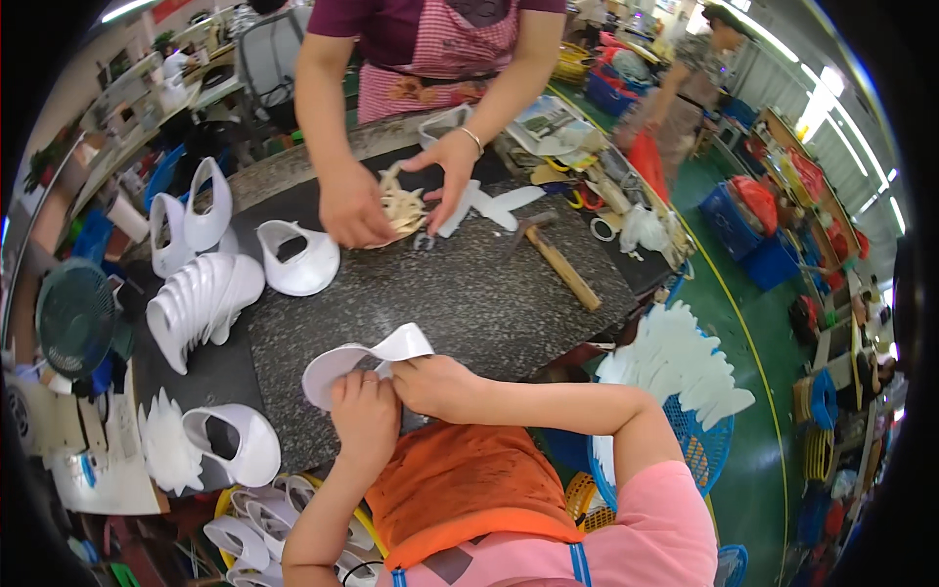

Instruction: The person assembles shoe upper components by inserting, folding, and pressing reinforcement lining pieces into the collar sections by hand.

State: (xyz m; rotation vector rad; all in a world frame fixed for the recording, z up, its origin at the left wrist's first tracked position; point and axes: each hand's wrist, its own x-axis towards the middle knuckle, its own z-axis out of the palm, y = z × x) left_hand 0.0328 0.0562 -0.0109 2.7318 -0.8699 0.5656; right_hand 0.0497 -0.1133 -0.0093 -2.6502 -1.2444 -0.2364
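Note:
A glossy white shoe upper (401, 345) is held between my two hands just over the near edge of the dark speckled tabletop (421, 293). My left hand (366, 411) has its fingers curled over the upper's lower edge. Close beside it, my right hand (430, 384) grips the same edge with bent fingers. My fingertips are partly hidden behind the white material. More white shoe uppers stand to the left: a nested row (202, 298), one near the table's corner (246, 448) and another (299, 262) further back.
Across the table a co-worker's hands (357, 203) handle a bunch of pale strips. A hammer (562, 266) lies at the right. White cut pieces (675, 367) heap over a blue basket (709, 445) on my right. A yellow basket (367, 528) of uppers stands below the near edge.

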